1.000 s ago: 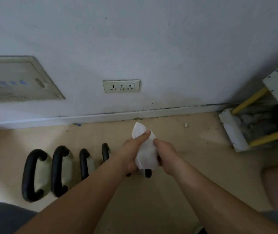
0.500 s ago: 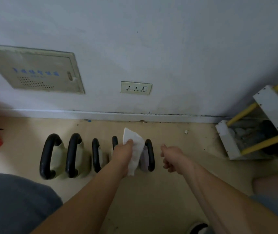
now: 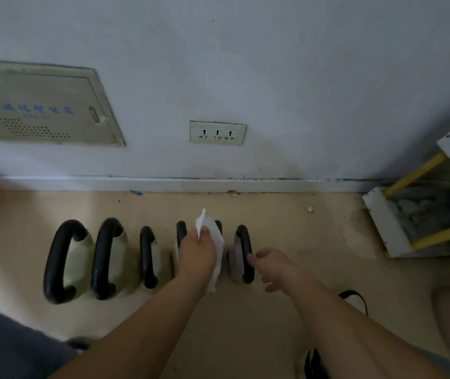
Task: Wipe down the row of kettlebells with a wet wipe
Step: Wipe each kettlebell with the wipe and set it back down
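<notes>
Kettlebells (image 3: 147,255) stood in a row on the beige floor (image 3: 286,222) close to the wall (image 3: 273,77), black handles up. I judged them heavy and rigid, unlikely to tip under a wipe, and the smooth handles looked like the place to steady one. I had the left hand (image 3: 196,253) pinching the wet wipe (image 3: 215,242) — thin, limp, likely slippery — over a bell toward the right end. The right hand (image 3: 270,266) was loosely curled, holding nothing — fingertips at the rightmost handle (image 3: 245,250).
</notes>
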Motion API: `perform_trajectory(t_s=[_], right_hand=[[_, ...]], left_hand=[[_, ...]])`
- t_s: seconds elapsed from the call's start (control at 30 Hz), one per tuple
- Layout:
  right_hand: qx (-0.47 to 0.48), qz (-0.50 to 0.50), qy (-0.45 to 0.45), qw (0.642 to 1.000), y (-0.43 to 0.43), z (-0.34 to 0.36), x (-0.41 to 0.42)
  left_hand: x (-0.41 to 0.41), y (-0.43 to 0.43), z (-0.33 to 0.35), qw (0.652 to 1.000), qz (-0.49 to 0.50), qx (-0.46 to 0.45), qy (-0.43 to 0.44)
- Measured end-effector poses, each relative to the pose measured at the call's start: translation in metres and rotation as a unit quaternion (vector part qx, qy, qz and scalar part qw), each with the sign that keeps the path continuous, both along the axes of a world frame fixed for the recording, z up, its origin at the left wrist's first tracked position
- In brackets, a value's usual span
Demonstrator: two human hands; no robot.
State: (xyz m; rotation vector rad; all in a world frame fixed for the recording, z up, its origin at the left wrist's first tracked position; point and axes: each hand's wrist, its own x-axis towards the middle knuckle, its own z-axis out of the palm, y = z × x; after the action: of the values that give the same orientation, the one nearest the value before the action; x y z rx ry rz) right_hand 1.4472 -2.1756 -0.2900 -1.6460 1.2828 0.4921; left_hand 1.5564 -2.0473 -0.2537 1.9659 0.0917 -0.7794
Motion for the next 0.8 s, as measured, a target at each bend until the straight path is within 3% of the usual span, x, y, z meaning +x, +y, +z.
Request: perform_trajectory(t_s=[0.07,0.17,0.27,0.47,0.63,0.67,0.8], right_hand=[[-0.001,0.052,-0.003,0.999,-0.005,-0.022,0.003],[-0.007,0.053,-0.071,0.996,-0.006,-0.05,-0.002],[-0.003,0.029,-0.109,0.994,-0.005,-0.061,-0.012],[0.041,0.038,-0.134,0.989,-0.017,-0.074,-0.015],[-0.001,0.137,-0.162,0.977,-0.024,-0.08,-0.021],[-0.033,0.185,-0.185,0.965,-0.025,-0.08,-0.023],[-0.042,0.142,-0.24,0.959,-0.026,-0.084,-0.017]], left_hand=[[0.007,-0.007,0.003,0.988,-0.044,-0.002,-0.149],[0.016,-0.035,-0.002,0.965,-0.118,-0.02,-0.233],[0.013,-0.068,-0.03,0.949,-0.216,0.004,-0.23],[-0.016,-0.097,-0.104,0.905,-0.394,0.074,-0.145],[-0.042,-0.074,-0.124,0.929,-0.354,-0.034,-0.099],[-0.045,-0.071,-0.123,0.921,-0.372,-0.02,-0.114],[-0.04,-0.074,-0.112,0.861,-0.472,0.076,-0.176]])
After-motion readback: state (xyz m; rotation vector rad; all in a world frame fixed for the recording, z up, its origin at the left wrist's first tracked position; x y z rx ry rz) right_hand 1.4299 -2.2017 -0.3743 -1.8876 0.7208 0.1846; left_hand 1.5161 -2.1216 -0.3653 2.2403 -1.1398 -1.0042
